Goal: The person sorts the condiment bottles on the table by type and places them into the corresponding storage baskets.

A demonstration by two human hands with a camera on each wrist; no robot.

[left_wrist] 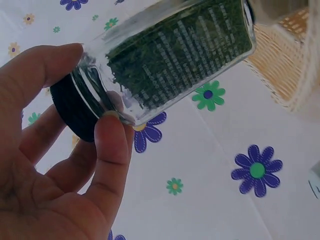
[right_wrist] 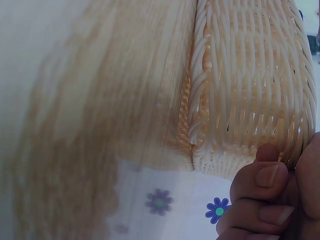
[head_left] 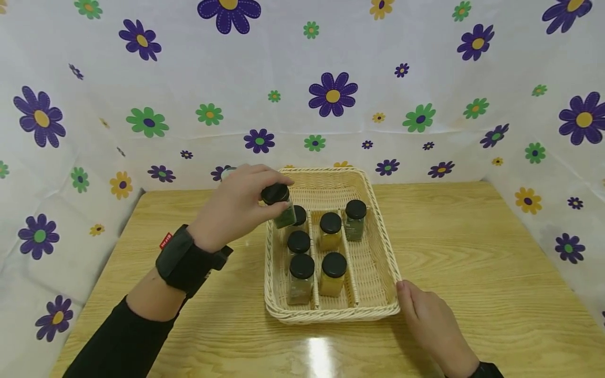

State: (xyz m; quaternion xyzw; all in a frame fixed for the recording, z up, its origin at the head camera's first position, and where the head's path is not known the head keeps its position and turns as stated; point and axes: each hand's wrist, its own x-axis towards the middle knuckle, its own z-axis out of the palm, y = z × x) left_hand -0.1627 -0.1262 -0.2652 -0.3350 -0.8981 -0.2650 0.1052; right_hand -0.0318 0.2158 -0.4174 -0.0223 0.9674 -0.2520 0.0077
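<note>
My left hand [head_left: 238, 205] pinches the black lid of a square glass jar [left_wrist: 180, 55] between thumb and fingers. Dried green herbs fill much of that jar, and printed text covers its side. In the head view it hangs tilted over the left edge of the wicker basket [head_left: 270, 273]. At the basket's near right corner, my right hand [head_left: 432, 317] grips the rim, its fingers curled in the right wrist view. Three black-lidded jars [head_left: 301, 281] stand in the left compartment, two jars of yellow powder [head_left: 333, 281] in the middle, and one jar of green herbs [head_left: 355, 223] on the right.
Woven dividers [head_left: 351, 273] split the basket lengthwise, with an undivided strip at its far end. Under it is a wooden table [head_left: 454, 236], bordered at the back and sides by a flower-print cloth [head_left: 293, 58]. A pale object [head_left: 228, 172] shows partly behind my left hand.
</note>
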